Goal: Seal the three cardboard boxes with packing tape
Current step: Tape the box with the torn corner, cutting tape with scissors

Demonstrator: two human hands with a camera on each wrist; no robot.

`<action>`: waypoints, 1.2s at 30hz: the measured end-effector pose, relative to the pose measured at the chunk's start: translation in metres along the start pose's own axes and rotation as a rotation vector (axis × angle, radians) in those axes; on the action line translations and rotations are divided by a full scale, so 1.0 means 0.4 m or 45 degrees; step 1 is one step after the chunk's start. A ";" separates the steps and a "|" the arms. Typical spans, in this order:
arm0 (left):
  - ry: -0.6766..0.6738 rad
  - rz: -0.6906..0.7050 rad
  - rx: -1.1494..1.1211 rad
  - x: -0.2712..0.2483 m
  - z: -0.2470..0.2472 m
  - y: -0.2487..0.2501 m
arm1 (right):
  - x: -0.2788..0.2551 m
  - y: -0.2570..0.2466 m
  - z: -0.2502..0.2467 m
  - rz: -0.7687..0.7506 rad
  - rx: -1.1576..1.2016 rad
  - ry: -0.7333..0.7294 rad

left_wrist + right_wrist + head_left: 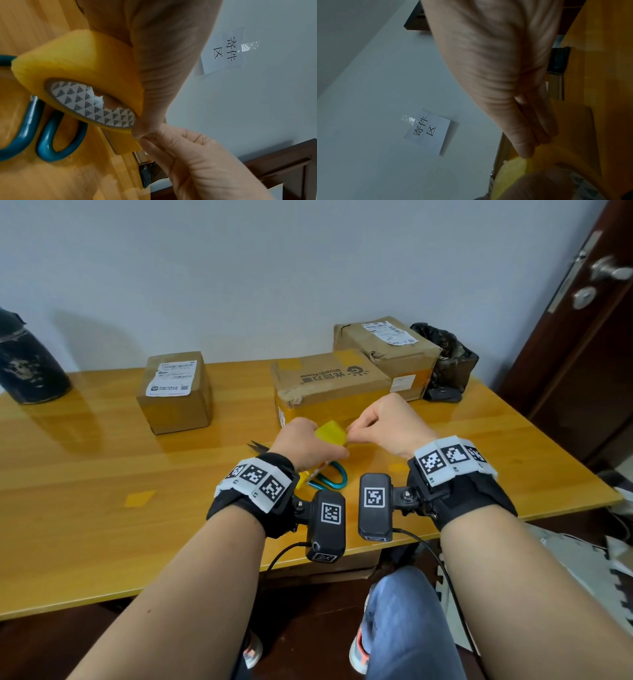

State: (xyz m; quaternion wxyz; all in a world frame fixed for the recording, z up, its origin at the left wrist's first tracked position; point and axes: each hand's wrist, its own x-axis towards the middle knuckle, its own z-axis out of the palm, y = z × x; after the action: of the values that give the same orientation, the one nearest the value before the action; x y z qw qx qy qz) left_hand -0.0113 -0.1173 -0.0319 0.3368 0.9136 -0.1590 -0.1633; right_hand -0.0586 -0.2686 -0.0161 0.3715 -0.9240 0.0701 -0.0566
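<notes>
Yellow tape roll [80,67] held above the table's near middle, wound thick, glossy, cardboard core lined with white paper printed in small dark triangles, liner torn at one spot. Gripped by left hand [305,445], fingers wrapped round the outer band. Free end of tape [126,143] lifted off the roll, pinched by right hand [387,426] between thumb and fingertips, other fingers curled in. Both wrists strapped with black bands carrying white square-code tags and small black cameras.

Teal-handled scissors [329,475] flat on the table right under the hands, dark blades poking out left of the left hand. Three brown cardboard boxes behind: small cube-like box [174,393] to the left with white shipping labels on top; middle box [329,385] just beyond the hands, dented, printed logo, yellow tape patches on it; rear right box [387,344] crumpled, white label, touching the middle one. Black crinkled plastic bag [448,354] beside the rear box.

Table [85,474] of orange-yellow varnished wood planks, shiny, a yellow tape scrap [138,497] stuck near the front left. Dark worn cylinder vessel [27,361] at far left. Plain pale wall with a taped paper sign [224,51], two lines of black characters. Dark brown door [589,344] at right with metal handle
</notes>
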 end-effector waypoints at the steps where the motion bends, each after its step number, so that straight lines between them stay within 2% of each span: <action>1: -0.006 -0.008 -0.004 0.000 -0.001 0.000 | 0.002 -0.003 0.000 -0.025 -0.033 0.002; 10: -0.046 0.001 -0.013 0.015 -0.014 -0.019 | 0.013 -0.018 0.009 -0.077 -0.177 -0.102; 19: -0.099 -0.003 -0.141 0.021 -0.026 -0.031 | 0.009 -0.026 0.030 -0.143 -0.183 0.027; 22: -0.105 -0.013 -0.161 0.025 -0.030 -0.035 | 0.018 -0.015 0.026 -0.113 -0.096 -0.006; 27: -0.113 -0.025 -0.180 0.029 -0.038 -0.043 | 0.020 0.003 0.028 -0.013 0.257 -0.019; 32: -0.137 -0.036 -0.174 0.030 -0.035 -0.041 | 0.018 -0.002 0.036 -0.046 0.279 0.048; 36: -0.159 -0.029 -0.207 0.027 -0.035 -0.037 | 0.022 -0.009 0.045 -0.088 0.148 0.050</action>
State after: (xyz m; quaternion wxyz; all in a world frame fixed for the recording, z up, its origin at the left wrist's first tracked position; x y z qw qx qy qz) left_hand 0.0069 -0.1029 -0.0338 0.3974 0.8730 -0.1554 -0.2361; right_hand -0.0469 -0.2555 -0.0261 0.4208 -0.9015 0.0419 -0.0915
